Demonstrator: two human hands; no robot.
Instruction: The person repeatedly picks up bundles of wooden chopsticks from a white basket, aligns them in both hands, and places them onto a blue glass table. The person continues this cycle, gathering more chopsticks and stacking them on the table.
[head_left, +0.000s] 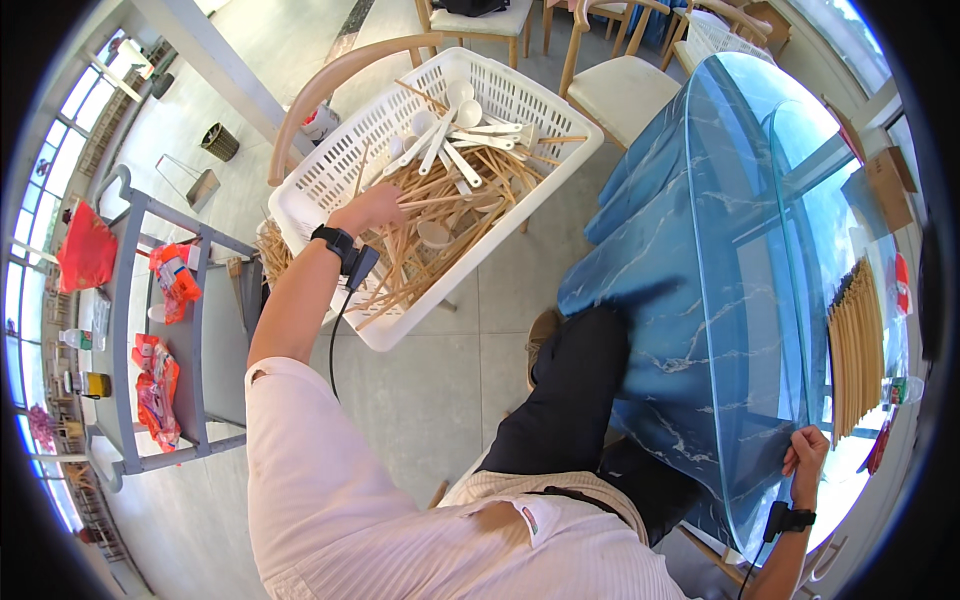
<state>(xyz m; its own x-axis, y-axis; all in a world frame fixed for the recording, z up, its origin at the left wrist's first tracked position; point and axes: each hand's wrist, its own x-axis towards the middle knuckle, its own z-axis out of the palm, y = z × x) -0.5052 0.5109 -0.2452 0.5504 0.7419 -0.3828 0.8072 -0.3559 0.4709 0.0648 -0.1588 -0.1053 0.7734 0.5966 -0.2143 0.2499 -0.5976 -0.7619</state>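
My left hand (379, 204) reaches into a white slotted plastic basket (307, 196). Its fingers close around a few wooden chopsticks (435, 201) that stick out to the right. Loose chopsticks lie in a tangled heap in the basket, with several white spoons (439, 142) on top and a pale bowl-shaped piece (434, 234) among them. My right hand (806, 456), fingers curled, rests at the near part of a glass-topped table (739, 300) with a blue marbled cloth. Just beyond it, a neat row of chopsticks (855, 352) lies side by side on the glass.
A grey trolley (191, 360) at left carries red-orange plastic packages (157, 390). A wooden chair (319, 86) stands behind the basket; another chair (622, 90) is near the table. A bottle (906, 390) and cardboard box (889, 187) sit at far right. Cables hang from both wrists.
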